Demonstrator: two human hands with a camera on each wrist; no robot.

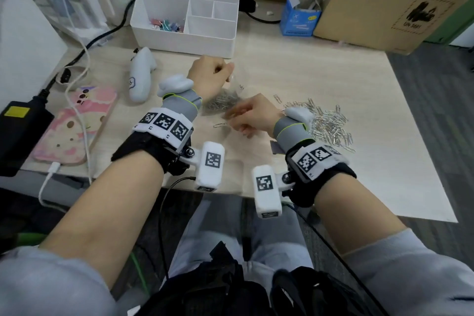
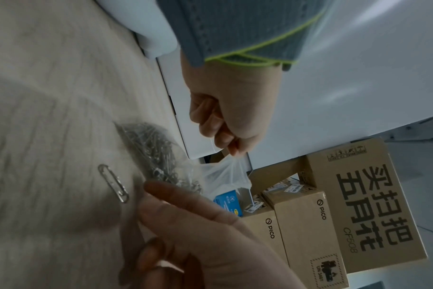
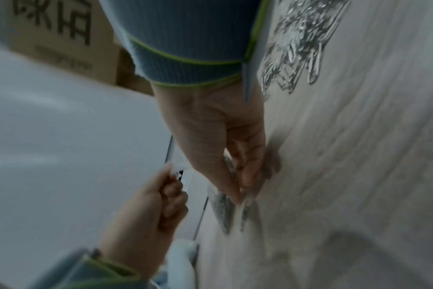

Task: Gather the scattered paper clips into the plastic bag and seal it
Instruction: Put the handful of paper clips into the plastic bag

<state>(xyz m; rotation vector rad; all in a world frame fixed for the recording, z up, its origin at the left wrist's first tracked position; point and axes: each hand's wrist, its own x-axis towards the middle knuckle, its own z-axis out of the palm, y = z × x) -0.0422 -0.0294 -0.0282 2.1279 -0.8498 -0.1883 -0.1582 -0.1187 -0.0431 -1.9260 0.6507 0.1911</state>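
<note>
Left to right on the desk (image 1: 295,64): a phone in a pink case (image 1: 74,126) lies on charge, and a white handheld device (image 1: 139,77) rests below the white divided organizer (image 1: 184,15), whose near-left compartment holds coloured binder clips. At centre the left hand (image 1: 209,75) is raised off the desk, wrist bent downward, its fingers (image 2: 220,133) curled and pinching the upper rim of the clear plastic bag (image 1: 223,100); lifting the rim presumably keeps the mouth open while the bagged clips settle in the lower corner, which rests on the desk. The right hand (image 1: 250,114) reaches leftward to the bag's mouth, palm down, its fingers (image 3: 245,172) drawn to a point against the thumb; they appear to pinch paper clips or the bag's edge, but motion blur prevents telling which. One stray paper clip (image 1: 220,125) lies just beside this hand. To the right, partly behind the right wrist, the pile of loose paper clips (image 1: 331,126) remains on the desk, so gathering is judged part done and sealing not yet begun. A PICO cardboard box (image 1: 379,5) stands at far right.
</note>
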